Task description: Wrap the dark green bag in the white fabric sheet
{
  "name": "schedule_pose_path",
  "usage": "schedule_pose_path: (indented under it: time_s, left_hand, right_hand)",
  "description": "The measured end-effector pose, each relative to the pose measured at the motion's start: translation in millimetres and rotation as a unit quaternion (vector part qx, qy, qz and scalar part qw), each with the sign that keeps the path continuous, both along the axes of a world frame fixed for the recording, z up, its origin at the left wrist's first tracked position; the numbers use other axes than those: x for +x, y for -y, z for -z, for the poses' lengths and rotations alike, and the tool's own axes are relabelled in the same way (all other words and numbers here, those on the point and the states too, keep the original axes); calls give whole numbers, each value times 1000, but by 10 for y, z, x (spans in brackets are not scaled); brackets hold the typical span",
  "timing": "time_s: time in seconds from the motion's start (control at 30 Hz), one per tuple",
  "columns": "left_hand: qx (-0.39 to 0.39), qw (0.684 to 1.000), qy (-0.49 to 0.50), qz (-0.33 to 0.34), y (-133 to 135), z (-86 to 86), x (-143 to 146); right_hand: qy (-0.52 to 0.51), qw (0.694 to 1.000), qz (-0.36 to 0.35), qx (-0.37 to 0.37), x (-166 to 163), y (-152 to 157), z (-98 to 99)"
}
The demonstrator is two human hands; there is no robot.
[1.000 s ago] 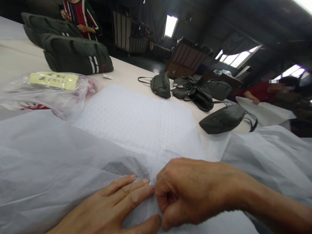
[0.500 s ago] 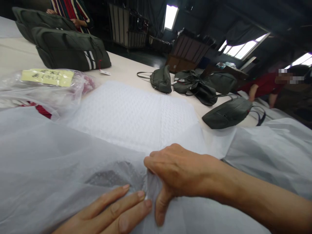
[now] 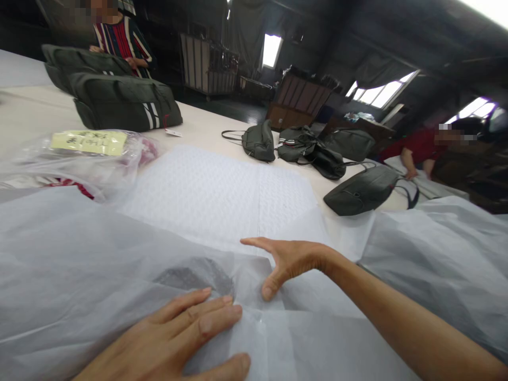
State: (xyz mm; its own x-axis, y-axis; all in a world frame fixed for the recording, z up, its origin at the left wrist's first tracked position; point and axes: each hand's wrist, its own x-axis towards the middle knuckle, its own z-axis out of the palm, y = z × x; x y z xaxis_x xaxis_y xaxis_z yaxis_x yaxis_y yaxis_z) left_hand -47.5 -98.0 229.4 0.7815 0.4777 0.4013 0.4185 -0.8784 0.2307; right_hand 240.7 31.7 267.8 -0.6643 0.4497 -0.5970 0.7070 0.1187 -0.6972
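Observation:
My left hand [image 3: 178, 333] lies flat with its fingers stretched out on a thin white translucent sheet [image 3: 79, 264] that covers the near table. A dark shape [image 3: 194, 275] shows through the sheet just past the fingertips. My right hand [image 3: 283, 262] is open too, fingers pointing left and thumb pressing down on the sheet near a fold [image 3: 254, 317]. Beyond both hands lies a white quilted pad [image 3: 222, 190].
A clear plastic bag [image 3: 79, 159] with a yellow label lies at the left. Dark green duffel bags [image 3: 119, 100] stand at the back left, small dark bags [image 3: 309, 148] at the middle and right. One person stands at the far left, another leans in at the far right.
My right hand was pinched on the sheet one second ago; it has since opened and slid away, up and to the right. My left hand stays flat on the sheet.

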Motion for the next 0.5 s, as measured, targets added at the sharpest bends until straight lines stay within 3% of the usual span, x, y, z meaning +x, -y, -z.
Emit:
schedule_pose_path:
  time_s: [0.13, 0.23, 0.33, 0.43, 0.5]
  left_hand:
    - [22, 1000, -13, 5, -14, -156, 25]
    - [-11, 999, -32, 0, -22, -312, 23]
    - [-84, 995, -62, 12, -88, -463, -13]
    - [-170, 984, -48, -14, -224, -520, 5]
    - [-205, 978, -29, -8, -364, -486, 76]
  right_hand:
    - [-35, 999, 18, -1, 45, -8, -21]
    - [38, 999, 30, 8, 58, 32, -54]
    - [46, 987, 107, 110, 36, 152, -291]
    - [7, 952, 179, 250, -101, 461, -597]
    - [4, 930, 188, 316, -205, 737, -613]
